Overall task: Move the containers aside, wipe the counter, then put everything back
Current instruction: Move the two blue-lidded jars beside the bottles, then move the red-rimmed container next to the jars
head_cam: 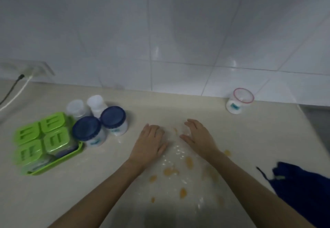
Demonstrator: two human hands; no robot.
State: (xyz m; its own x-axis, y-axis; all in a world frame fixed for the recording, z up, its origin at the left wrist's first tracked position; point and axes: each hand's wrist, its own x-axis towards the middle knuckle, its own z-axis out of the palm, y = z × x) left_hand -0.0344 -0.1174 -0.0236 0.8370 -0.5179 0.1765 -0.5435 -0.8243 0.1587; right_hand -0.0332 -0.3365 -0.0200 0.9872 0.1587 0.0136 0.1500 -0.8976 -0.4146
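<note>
Both my hands hover over the middle of the beige counter [223,131], holding nothing. My left hand [151,143] is palm down with fingers loosely spread; my right hand [197,135] is beside it, fingers apart. Orange spots and wet smears [171,171] cover the counter below them. At the left stand two jars with dark blue lids [86,128] [113,116], two white-lidded jars [76,107] [96,102] and a green tray [59,161] of green-lidded boxes [42,138]. A clear jar with a pink rim [239,102] stands alone by the wall at the right. A dark blue cloth [303,190] lies at the right edge.
A white tiled wall [160,31] backs the counter. A socket [30,69] with a black and a white cable [12,93] sits at the far left. The counter ends in a drop at the right [314,126].
</note>
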